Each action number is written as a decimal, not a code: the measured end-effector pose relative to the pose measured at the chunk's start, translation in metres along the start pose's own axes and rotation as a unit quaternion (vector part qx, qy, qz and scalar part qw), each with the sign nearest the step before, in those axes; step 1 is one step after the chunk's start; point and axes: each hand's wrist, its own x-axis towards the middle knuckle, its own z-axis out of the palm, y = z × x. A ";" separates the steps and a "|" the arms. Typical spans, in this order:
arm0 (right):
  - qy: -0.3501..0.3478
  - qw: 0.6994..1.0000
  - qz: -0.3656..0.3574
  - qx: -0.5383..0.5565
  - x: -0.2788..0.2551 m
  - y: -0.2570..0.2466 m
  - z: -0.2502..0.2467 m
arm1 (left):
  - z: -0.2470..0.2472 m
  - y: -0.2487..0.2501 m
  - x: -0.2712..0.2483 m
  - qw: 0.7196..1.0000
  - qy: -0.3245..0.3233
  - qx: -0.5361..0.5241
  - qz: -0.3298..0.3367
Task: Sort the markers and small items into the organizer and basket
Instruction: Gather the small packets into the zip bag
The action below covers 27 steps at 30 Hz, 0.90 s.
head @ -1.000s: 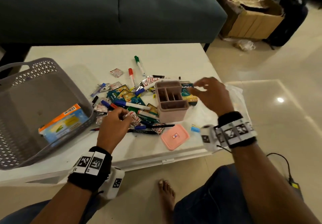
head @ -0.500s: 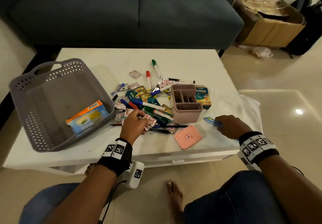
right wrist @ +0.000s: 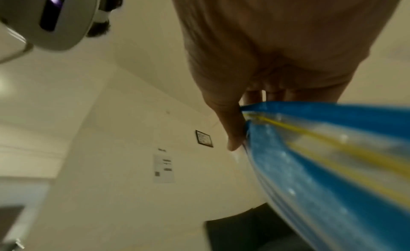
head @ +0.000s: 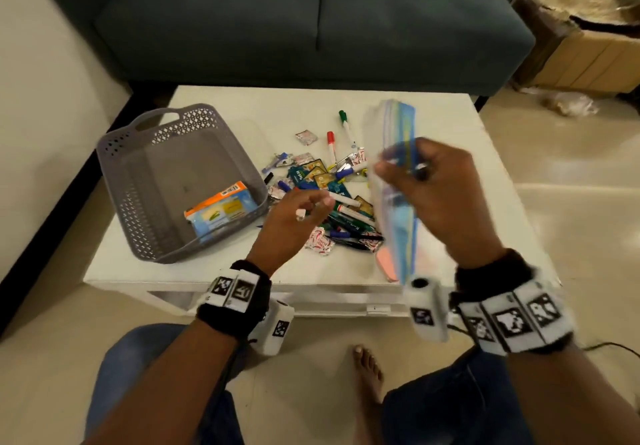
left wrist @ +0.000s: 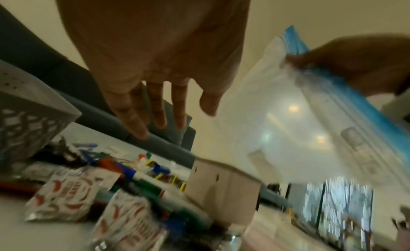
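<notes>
From the head camera, our right hand (head: 440, 195) pinches a clear blue-edged zip bag (head: 398, 202) above the white desk (head: 214, 271), beside the grey perforated basket (head: 138, 181). From the left wrist, our left hand (left wrist: 155, 61) hovers with fingers (left wrist: 133, 117) released over scattered markers (left wrist: 142, 177) and the pink organizer (left wrist: 221, 189). From the right wrist, thumb and fingers (right wrist: 235, 124) clamp the bag's blue strip.

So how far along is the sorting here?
Barely started. Only an orange-and-blue box lies in the grey basket. The right hand holds a clear zip bag up; the left hand hovers open. Markers and sachets remain piled on the table.
</notes>
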 end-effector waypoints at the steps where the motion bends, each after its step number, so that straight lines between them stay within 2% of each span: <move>1: -0.030 0.997 0.028 0.065 -0.005 -0.001 0.020 | -0.007 0.014 -0.013 0.994 -0.017 -0.109 -0.005; 2: -0.055 0.990 0.052 0.123 -0.011 0.000 0.038 | -0.012 0.024 -0.028 0.983 -0.023 -0.183 0.005; 4: -0.091 0.976 0.072 0.183 -0.023 0.006 0.074 | -0.017 0.027 -0.057 0.978 0.005 -0.207 0.035; 8: -0.188 0.944 0.092 0.255 -0.041 0.014 0.123 | -0.032 0.007 -0.080 0.985 0.155 -0.071 0.035; 10: -0.205 0.942 0.080 0.253 -0.042 0.019 0.134 | -0.044 0.001 -0.081 0.983 0.170 -0.051 0.042; 12: -0.204 0.947 0.080 0.233 -0.037 0.025 0.134 | -0.052 -0.003 -0.083 0.984 0.162 -0.075 0.023; 14: -0.188 0.972 0.048 0.133 -0.029 0.035 0.124 | -0.058 -0.007 -0.083 0.976 0.179 -0.120 -0.012; 16: -0.134 0.989 -0.027 -0.061 -0.019 0.053 0.104 | -0.066 -0.011 -0.080 0.962 0.205 -0.172 -0.052; 17: -0.110 0.976 -0.060 -0.179 -0.012 0.067 0.092 | -0.069 -0.014 -0.078 0.954 0.213 -0.199 -0.066; 18: -0.097 0.949 -0.064 -0.292 -0.005 0.082 0.080 | -0.072 -0.017 -0.076 0.949 0.215 -0.216 -0.076; 20: -0.109 0.896 0.006 -0.431 0.007 0.110 0.055 | -0.074 -0.021 -0.071 0.948 0.213 -0.221 -0.088; 21: -0.114 0.884 0.049 -0.452 0.012 0.120 0.044 | -0.074 -0.021 -0.069 0.948 0.213 -0.219 -0.087; 23: -0.109 0.882 0.086 -0.451 0.020 0.131 0.031 | -0.071 -0.022 -0.066 0.953 0.210 -0.208 -0.071; 27: -0.096 0.893 0.042 -0.438 0.028 0.130 0.024 | -0.065 -0.018 -0.063 0.954 0.220 -0.203 -0.016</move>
